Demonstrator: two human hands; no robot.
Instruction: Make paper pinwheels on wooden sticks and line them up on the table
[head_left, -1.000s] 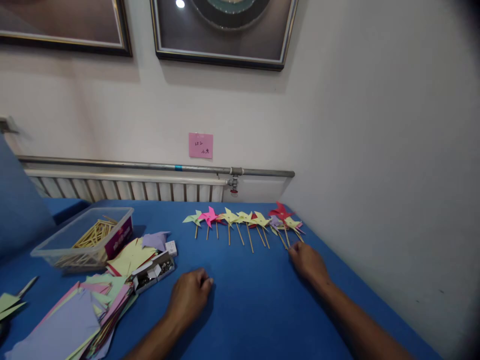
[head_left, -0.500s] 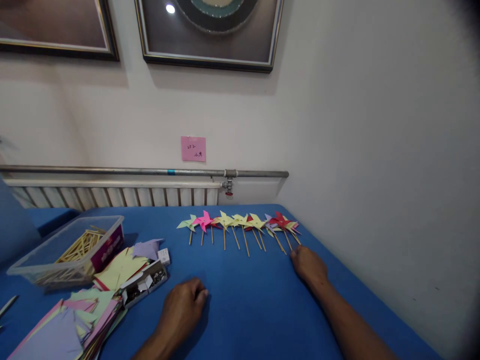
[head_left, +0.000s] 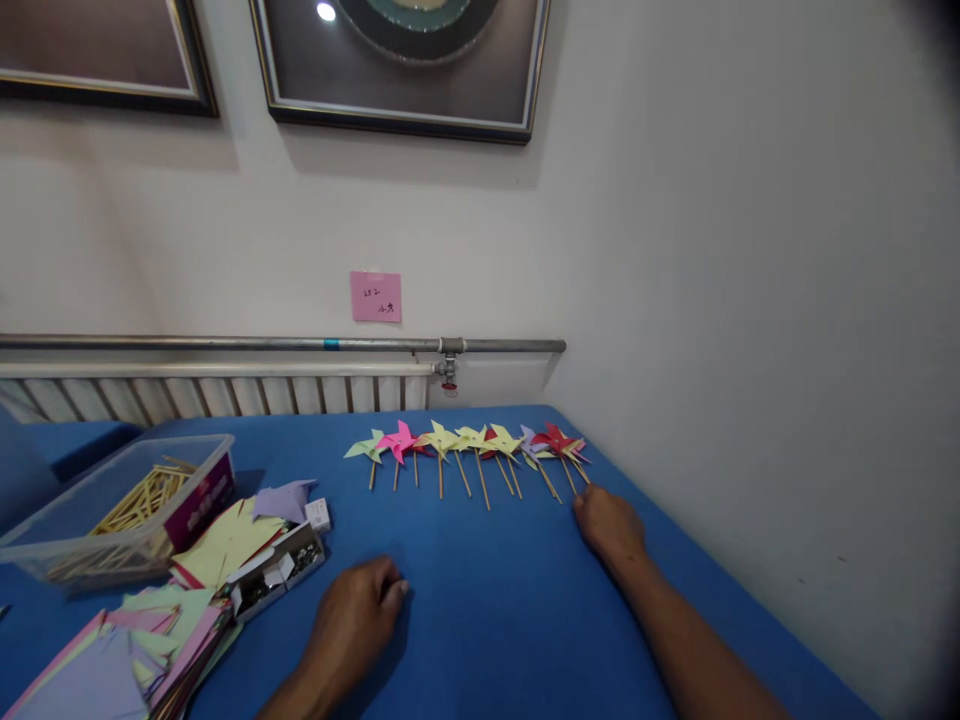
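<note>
The right hand (head_left: 609,522) lies knuckles-up on the blue table (head_left: 487,600), fingertips at the stick ends of the rightmost paper pinwheels (head_left: 559,445); whether it pinches one is hidden. The left hand (head_left: 352,622) rests loosely curled on bare cloth. The coloured paper stack (head_left: 127,650) is cut off at the frame's edge.

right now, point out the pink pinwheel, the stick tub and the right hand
pink pinwheel (head_left: 398,440), head view, on its paper blades
stick tub (head_left: 196,450), head view, on its far rim
right hand (head_left: 609,523), head view, on its back
</note>
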